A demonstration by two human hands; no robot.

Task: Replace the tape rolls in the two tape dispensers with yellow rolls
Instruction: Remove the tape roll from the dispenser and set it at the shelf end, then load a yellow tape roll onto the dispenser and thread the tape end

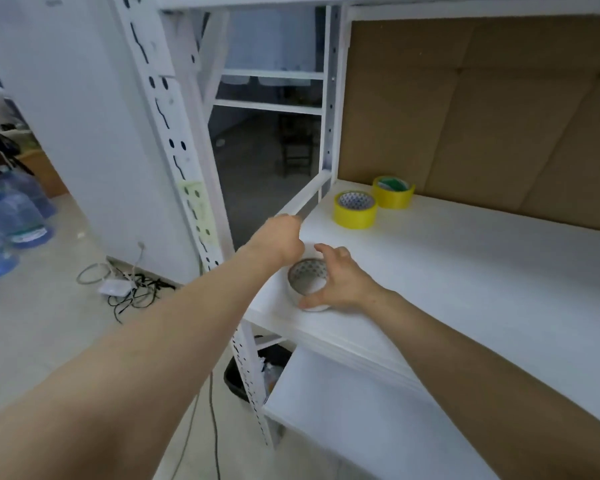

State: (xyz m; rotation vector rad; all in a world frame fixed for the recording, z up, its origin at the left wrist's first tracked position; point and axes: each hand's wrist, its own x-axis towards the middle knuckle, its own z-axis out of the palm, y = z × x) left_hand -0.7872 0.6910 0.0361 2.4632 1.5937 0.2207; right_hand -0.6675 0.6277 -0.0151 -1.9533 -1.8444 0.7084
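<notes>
Two yellow tape rolls stand at the back left of the white shelf [465,271]: the nearer yellow roll [355,210] and the farther yellow roll [394,192] by the brown board. A white tape roll [307,284] lies flat near the shelf's front left corner. My right hand [336,280] grips this white roll, thumb at its near side and fingers over the far side. My left hand [278,237] hovers with curled fingers just left of and behind the roll; what it holds, if anything, is hidden. No tape dispenser is in view.
A white perforated rack post [201,216] rises left of the shelf. A lower white shelf [378,417] sits below. Water jugs [14,216], a cable tangle [132,289] and a dark bin [257,372] are on the floor. Brown board [482,109] backs the shelf.
</notes>
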